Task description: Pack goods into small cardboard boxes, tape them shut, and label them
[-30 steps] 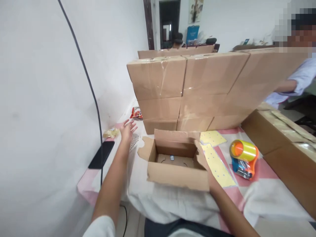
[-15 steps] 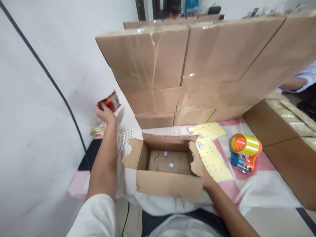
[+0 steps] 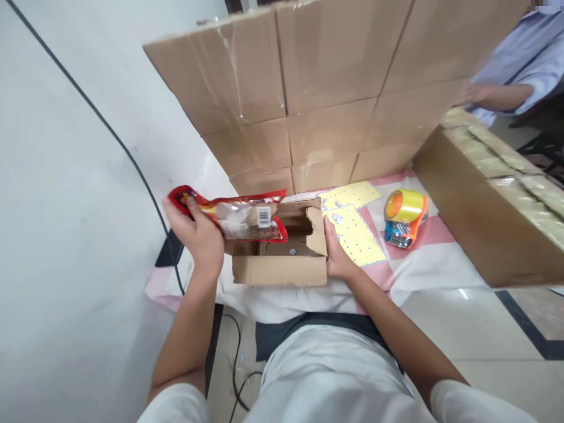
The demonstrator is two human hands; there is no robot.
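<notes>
The left hand [image 3: 200,238] clenched a red plastic snack packet [image 3: 240,216] by one end above the open brown cardboard box [image 3: 282,258], the right hand [image 3: 337,258] gripped the flap, and the sagging packet risked snagging the rim.

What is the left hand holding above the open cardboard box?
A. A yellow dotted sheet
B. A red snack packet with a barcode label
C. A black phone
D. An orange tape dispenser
B: the left hand grips one end of the red snack packet, whose white barcode label shows, over the open cardboard box; the tape dispenser and the yellow sheet lie on the table to the right.
</notes>
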